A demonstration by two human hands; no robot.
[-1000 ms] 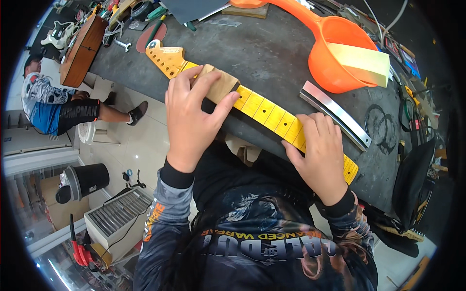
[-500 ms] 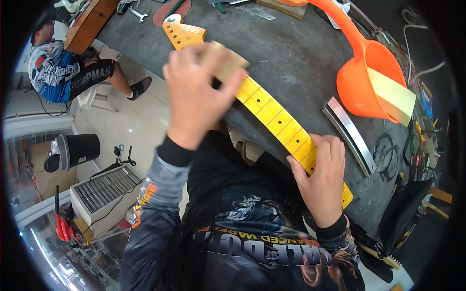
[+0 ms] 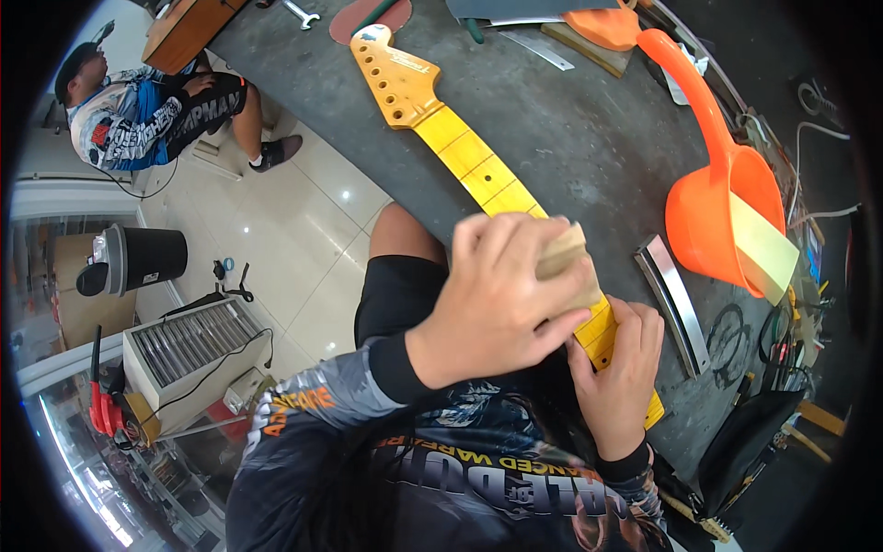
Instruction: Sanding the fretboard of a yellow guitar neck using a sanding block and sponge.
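A yellow guitar neck with a tan headstock lies diagonally on the dark workbench. My left hand is closed on a pale wooden block, which rests over the lower half of the fretboard and is partly hidden by my fingers. Just below it my right hand grips the neck near its lower end, thumb on the near edge, fingers over the far side. A polished steel bar lies beside the neck, right of my right hand.
An orange dipper with a pale yellow block sits at the right. Tools, cables and a black bag crowd the bench's edges. A seated person is at the upper left; a black bin stands on the floor.
My left hand and the wooden block have slid from near the headstock down the fretboard to beside my right hand, uncovering the upper frets. My view has shifted as well.
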